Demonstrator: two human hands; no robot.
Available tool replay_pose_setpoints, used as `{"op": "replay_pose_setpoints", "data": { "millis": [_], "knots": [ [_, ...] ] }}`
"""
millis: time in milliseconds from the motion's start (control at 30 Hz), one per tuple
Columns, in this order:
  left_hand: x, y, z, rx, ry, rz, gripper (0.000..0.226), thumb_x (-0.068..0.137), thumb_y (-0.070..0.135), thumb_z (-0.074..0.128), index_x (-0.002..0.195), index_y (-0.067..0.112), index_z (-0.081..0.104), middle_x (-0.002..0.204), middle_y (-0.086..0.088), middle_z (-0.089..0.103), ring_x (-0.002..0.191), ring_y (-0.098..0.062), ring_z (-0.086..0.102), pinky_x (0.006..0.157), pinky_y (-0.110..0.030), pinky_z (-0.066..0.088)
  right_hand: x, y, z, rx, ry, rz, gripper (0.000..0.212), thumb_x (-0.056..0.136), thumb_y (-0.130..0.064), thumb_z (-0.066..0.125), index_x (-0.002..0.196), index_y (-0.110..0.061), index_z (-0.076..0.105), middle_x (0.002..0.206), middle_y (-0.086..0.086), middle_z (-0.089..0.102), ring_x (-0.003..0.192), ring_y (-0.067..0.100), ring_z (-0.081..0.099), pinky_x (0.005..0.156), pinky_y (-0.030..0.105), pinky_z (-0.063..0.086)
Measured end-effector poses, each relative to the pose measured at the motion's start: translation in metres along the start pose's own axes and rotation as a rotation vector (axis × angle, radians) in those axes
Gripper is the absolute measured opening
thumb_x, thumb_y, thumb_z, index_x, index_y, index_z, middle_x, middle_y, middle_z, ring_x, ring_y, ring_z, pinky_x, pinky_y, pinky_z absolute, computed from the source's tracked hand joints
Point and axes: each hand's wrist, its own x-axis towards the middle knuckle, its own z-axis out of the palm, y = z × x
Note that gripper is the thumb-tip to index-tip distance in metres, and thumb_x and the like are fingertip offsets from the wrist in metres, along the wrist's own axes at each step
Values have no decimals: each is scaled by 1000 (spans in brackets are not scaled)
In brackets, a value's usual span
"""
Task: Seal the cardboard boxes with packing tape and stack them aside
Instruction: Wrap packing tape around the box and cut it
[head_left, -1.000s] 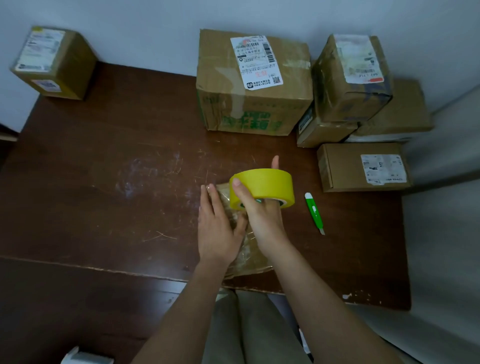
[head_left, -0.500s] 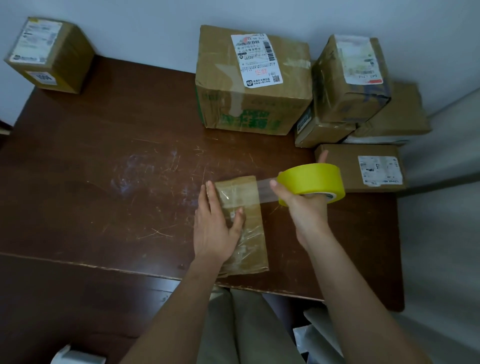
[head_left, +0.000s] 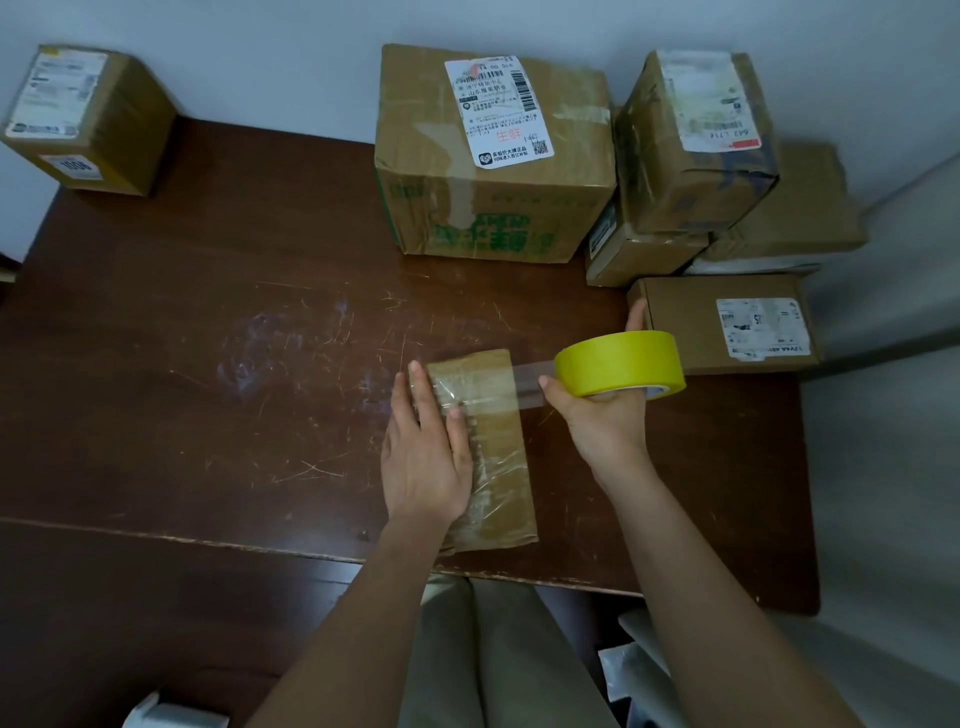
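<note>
- Flat cardboard box lies at table's near edge, approx 6 o'clock on the dark wood table, wrapped in shiny clear tape.
- L hand rests flat on box's left half, fingers straight & close together, thumb alongside, pressing down.
- R hand at 3 o'clock of the box, fingers curled round the yellow tape roll: thumb on the near side, a fingertip showing over the far side.
- Clear tape strip runs taut from roll back to box's far end; roll is held off the box, just right of it.
- Big box w/ white label & green print at 12 o'clock against the wall.
- Pile of smaller boxes at approx 1–2 o'clock, touching the big one; low labelled box in front of the pile, just behind the roll.
- Lone small box at 10 o'clock corner, well apart from the rest.
- White object at bottom left, below the table; can't tell what it is.
</note>
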Motion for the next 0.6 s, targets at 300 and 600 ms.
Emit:
{"op": "replay_pose_setpoints", "data": {
  "millis": [300, 600],
  "knots": [
    [0, 4, -4, 13, -55, -27, 69, 95, 54, 3, 155, 24, -12, 161, -4, 12, 140, -28, 34, 97, -52, 48, 5, 13, 1, -59, -21, -32, 118, 76, -6, 85, 159, -30, 4, 86, -10, 60, 84, -2, 60, 100, 26, 45],
    [-1, 7, -4, -36, -62, -32, 71, 94, 55, 6, 155, 24, -14, 161, -6, 11, 128, -29, 49, 85, -47, 52, 10, 30, 4, -184, -50, -28, 119, 76, -13, 85, 159, -33, 2, 74, -13, 58, 85, 0, 60, 98, 27, 45]
  ]
}}
